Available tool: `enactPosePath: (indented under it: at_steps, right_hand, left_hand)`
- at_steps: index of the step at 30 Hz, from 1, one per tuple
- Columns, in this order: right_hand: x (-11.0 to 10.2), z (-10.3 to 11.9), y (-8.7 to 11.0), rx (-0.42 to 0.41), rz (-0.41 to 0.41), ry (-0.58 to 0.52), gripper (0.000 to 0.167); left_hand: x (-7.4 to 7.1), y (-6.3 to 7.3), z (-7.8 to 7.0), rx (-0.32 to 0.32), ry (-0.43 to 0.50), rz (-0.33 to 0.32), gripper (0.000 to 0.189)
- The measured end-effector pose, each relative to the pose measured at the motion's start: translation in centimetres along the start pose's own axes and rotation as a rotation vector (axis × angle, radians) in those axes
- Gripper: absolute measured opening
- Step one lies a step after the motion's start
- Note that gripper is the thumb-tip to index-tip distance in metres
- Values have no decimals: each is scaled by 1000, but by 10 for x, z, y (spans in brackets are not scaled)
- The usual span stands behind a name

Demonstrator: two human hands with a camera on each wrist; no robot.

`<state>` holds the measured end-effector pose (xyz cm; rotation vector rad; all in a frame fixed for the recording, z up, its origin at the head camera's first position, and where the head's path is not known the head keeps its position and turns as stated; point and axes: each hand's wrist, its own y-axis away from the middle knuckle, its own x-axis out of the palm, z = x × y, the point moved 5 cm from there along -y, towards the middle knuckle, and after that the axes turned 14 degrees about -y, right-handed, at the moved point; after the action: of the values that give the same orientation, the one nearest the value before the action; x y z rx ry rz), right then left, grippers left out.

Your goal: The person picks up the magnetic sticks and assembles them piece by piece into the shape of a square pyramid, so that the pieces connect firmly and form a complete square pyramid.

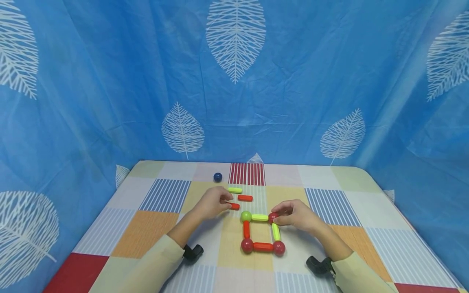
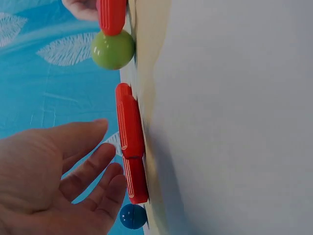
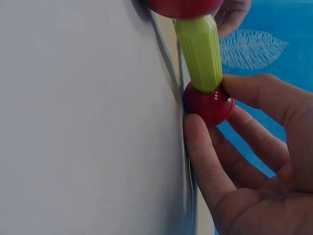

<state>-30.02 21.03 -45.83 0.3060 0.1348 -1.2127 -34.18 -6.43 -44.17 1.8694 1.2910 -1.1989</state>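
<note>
On the tablecloth lies a square of rods and balls: a green ball (image 1: pixel 246 216) at its far left corner, red balls at the others, with red rods on the left and near sides and yellow-green rods (image 1: pixel 259 217) on the far and right sides. My right hand (image 1: pixel 297 215) pinches the far right red ball (image 3: pixel 210 108) between thumb and fingers, where a yellow-green rod (image 3: pixel 201 54) joins it. My left hand (image 1: pixel 212 202) is beside a loose red rod (image 1: pixel 234 206), its thumb and fingers apart, with nothing gripped between them in the left wrist view.
Beyond the left hand lie another loose red rod (image 1: pixel 245 198) and a loose yellow-green rod (image 1: pixel 235 190). A dark blue ball (image 1: pixel 218 177) rests farther back on the patchwork cloth (image 1: pixel 165 195). Blue curtains (image 1: pixel 286 122) with white leaf prints stand around the table's back and sides.
</note>
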Motion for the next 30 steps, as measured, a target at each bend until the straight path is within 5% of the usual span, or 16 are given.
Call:
enactPosePath:
  at_steps: [13,30]
  right_hand:
    - [-2,-2,-2,8,3,18,31]
    - [1,-1,0,-2,34,-45,33]
  left_hand:
    - [7,-11,-2,126,-62,89,21]
    - [11,-14,-7,135,-68,141,25]
